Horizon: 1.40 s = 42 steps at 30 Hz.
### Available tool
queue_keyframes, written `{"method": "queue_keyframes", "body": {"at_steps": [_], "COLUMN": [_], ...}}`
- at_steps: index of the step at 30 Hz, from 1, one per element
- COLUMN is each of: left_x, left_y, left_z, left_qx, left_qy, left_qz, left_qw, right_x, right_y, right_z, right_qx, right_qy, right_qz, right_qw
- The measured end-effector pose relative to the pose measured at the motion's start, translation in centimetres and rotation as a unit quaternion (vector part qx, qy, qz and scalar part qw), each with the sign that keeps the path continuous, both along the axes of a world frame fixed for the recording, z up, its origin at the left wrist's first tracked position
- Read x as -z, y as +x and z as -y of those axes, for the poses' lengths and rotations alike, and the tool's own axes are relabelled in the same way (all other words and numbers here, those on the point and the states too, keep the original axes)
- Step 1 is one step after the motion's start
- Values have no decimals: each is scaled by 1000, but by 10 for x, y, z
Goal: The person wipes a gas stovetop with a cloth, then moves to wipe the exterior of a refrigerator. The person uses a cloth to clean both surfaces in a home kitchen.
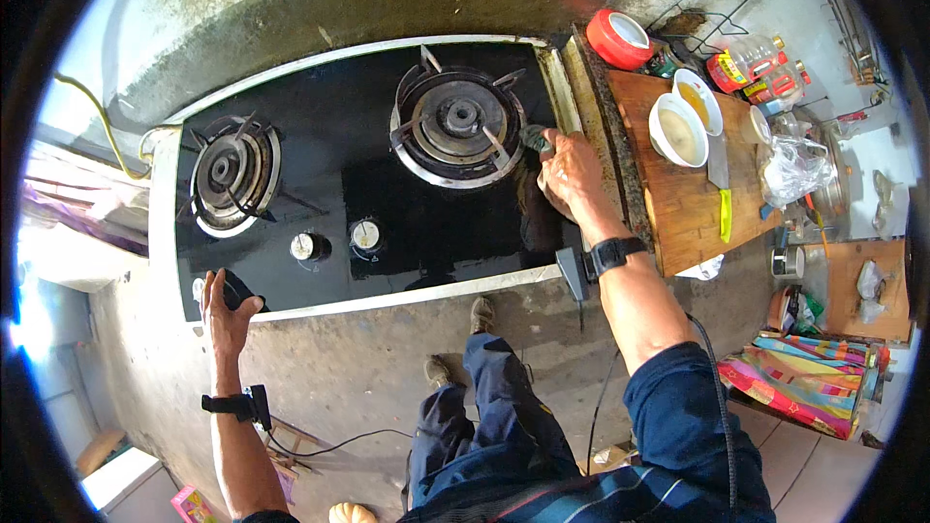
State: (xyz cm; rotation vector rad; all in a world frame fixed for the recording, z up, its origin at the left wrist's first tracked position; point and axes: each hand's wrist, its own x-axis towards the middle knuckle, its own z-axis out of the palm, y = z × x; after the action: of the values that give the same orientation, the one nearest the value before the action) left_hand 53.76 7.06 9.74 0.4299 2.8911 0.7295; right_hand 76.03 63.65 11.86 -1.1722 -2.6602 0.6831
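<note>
A two-burner gas stove (436, 232) with a black glass top and pale rim lies before me. My right hand (570, 173) is shut on a dark green scrubbing pad or cloth (536, 138), at the right side of the larger burner (460, 116). Whether the pad touches the burner's ring, I cannot tell. At the stove's front left corner is my left hand (228, 314), thumb apart from the fingers and nothing seen in its grip. Beyond it sits the smaller burner (224, 171). Two control knobs, a left one (304, 246) and a right one (365, 234), stand near the front.
Right of the stove, a wooden cutting board (668, 211) carries a white bowl (678, 130), a bowl of yellow liquid (699, 103) and a knife with a yellow-green handle (725, 216). A red container (617, 40) and plastic bottles (748, 65) stand behind. Cables hang from both wrists.
</note>
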Motion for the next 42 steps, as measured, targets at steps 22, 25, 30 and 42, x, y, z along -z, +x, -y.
{"method": "queue_keyframes", "body": {"at_steps": [22,25,30,42], "left_x": [4,5,0,-14], "left_y": [-1,0,2,3], "left_z": [3,3,-3,-14], "left_qx": [11,8,-4,-14], "left_qy": [-7,9,-3,-46], "left_qz": [-18,-15,-5,9], "left_qw": [1000,1000,1000,999], "right_x": [-10,-11,1,3], "right_y": [33,18,24,-38], "right_z": [83,51,63,193], "right_qx": [-72,-22,-33,-112], "right_qy": [75,100,102,41], "right_qz": [-8,8,64,-28], "right_qw": [995,995,992,993]}}
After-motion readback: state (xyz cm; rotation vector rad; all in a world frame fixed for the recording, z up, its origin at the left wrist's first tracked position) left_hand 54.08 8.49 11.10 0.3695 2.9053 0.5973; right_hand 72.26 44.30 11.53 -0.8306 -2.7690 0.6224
